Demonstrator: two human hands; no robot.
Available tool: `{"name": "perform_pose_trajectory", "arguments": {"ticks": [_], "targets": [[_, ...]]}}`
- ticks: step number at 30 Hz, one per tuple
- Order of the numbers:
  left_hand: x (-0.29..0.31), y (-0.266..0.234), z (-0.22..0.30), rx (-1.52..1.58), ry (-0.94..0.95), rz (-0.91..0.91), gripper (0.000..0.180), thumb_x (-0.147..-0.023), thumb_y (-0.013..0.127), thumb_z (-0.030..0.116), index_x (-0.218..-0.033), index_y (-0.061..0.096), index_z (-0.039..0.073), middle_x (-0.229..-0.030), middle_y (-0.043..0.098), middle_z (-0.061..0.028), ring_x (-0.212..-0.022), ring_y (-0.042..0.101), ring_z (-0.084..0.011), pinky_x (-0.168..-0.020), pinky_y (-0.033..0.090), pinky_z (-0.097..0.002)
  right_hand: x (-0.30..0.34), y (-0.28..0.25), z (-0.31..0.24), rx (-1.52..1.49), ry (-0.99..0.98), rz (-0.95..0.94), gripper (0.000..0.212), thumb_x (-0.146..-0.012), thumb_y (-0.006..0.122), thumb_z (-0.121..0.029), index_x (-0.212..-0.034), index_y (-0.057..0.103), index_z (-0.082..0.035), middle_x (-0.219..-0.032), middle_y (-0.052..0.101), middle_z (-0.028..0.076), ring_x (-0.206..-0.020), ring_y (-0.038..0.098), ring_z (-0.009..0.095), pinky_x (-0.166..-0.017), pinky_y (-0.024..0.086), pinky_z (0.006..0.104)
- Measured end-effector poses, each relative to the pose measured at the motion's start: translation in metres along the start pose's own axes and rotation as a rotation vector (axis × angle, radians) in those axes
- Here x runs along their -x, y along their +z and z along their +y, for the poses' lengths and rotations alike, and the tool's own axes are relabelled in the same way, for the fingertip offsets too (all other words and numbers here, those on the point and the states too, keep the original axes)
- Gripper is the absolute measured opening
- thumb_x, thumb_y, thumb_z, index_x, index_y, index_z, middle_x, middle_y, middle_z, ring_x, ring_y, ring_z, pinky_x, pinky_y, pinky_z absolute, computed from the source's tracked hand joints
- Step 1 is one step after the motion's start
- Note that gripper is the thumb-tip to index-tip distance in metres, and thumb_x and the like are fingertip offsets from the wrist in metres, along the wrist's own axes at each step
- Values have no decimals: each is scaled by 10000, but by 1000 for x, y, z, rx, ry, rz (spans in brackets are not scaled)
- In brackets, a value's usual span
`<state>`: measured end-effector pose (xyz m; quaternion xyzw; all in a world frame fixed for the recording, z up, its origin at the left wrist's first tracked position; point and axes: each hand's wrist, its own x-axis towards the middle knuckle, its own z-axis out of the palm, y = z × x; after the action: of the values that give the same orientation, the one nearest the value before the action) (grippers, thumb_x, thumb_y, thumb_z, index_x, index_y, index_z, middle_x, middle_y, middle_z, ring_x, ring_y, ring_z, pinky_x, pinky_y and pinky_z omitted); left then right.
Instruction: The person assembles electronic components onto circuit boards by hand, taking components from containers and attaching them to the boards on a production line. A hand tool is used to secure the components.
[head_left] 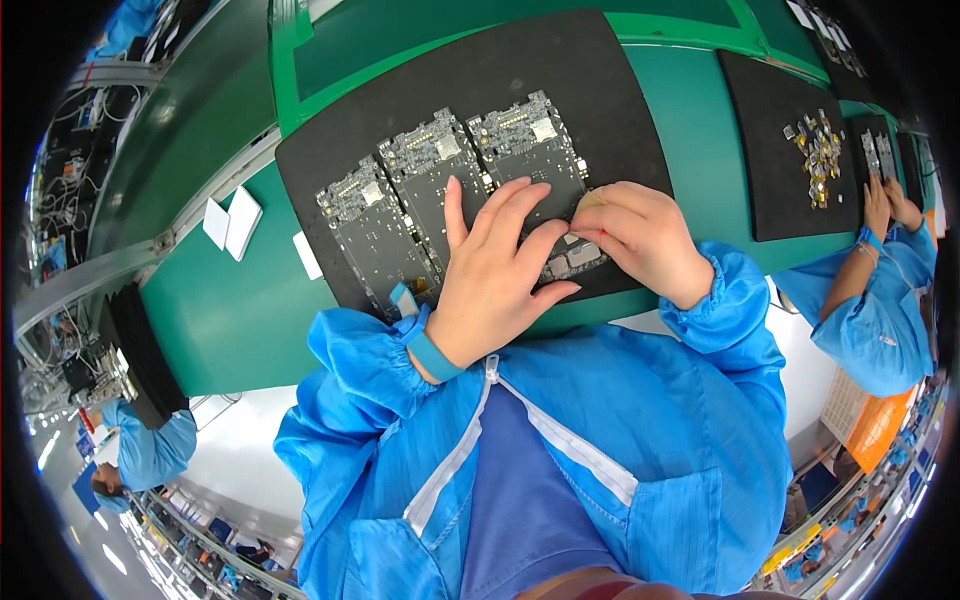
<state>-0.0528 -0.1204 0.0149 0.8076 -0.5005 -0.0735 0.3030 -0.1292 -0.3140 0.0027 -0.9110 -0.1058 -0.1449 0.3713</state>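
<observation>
Three dark circuit boards lie side by side on a black mat (590, 75): a left board (370, 235), a middle board (420, 180) and a right board (520, 155). My left hand (495, 265) is open, fingers spread over the middle and right boards, its thumb by the right board's near end. Over that same end, my right hand (640, 235) is closed in a pinch, with a small red spot at its fingertips. Whatever it pinches is too small or hidden to make out. A blue strap (432, 355) circles my left wrist.
White flat pieces (240, 222) lie left of the mat on the green table (230, 330). To the right, another black mat (770, 200) bears a heap of small yellow and silver parts (820, 155). A co-worker's hands (885, 205) handle a board beyond it.
</observation>
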Motion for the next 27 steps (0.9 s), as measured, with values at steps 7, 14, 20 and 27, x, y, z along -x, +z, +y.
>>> {"name": "perform_pose_trajectory", "arguments": {"ticks": [7,14,20,27], "targets": [[0,4,0,29,0,24,517,-567,864,232,-1019,632,139,-1297,501,-88,-1265,440,-306,-1099,89,-626,9,1,1,43,-33,48,201,-665,719,-12,-841,645,-76,-854,632,55,-750,622,250,-639,513,337],[1,4,1,42,2,18,439,-585,853,213,-960,636,142,-1307,504,-83,-1281,425,-310,-1097,82,-630,10,-6,-3,-69,123,-20,239,-694,726,-16,-911,636,-62,-811,645,79,-755,637,263,-648,515,348],[2,4,0,31,2,12,465,-597,848,223,-1000,632,138,-1332,496,-78,-1300,406,-310,-1093,74,-633,7,-18,-7,-164,170,-124,230,-763,684,-20,-969,586,-46,-874,643,104,-773,633,292,-678,510,364],[-3,-3,3,-23,-22,-15,659,-605,842,265,-1185,585,86,-1390,466,-87,-1342,376,-295,-1092,42,-638,-5,-35,-16,-55,149,-196,184,-808,550,48,-979,515,-7,-925,516,143,-854,546,355,-737,470,404]]}}
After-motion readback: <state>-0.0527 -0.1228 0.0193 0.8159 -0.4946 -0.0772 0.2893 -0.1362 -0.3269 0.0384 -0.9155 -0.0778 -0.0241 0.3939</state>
